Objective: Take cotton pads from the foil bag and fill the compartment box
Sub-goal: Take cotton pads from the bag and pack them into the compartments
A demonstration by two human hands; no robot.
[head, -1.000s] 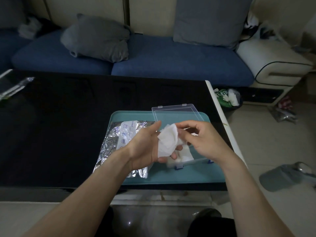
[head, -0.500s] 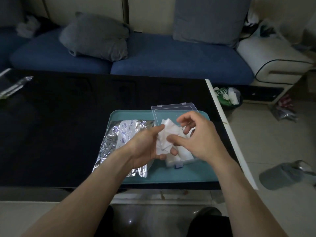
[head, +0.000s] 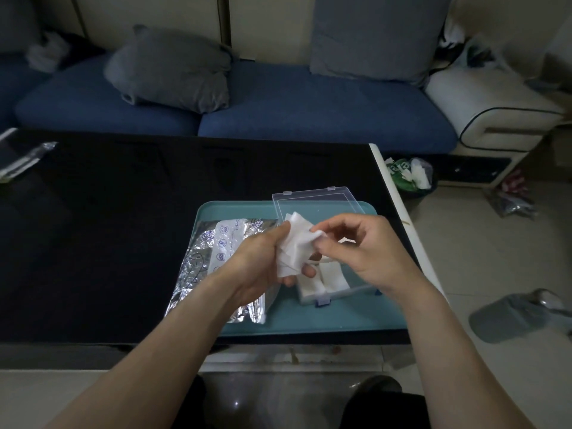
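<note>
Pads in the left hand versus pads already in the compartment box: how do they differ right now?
The pads in the left hand are a loose, fanned stack held in the air, tilted, with the right hand pinching the top one's corner. The pads in the compartment box lie packed side by side, touched by neither hand. The held ones are in full view; the boxed ones are partly hidden behind the hands. Both are white and square.

I have one camera, worn on the head. It looks forward and down at the teal tray [head: 309,320], close in front on the black table [head: 108,227]. Past the tray sits the blue sofa [head: 309,106].
</note>
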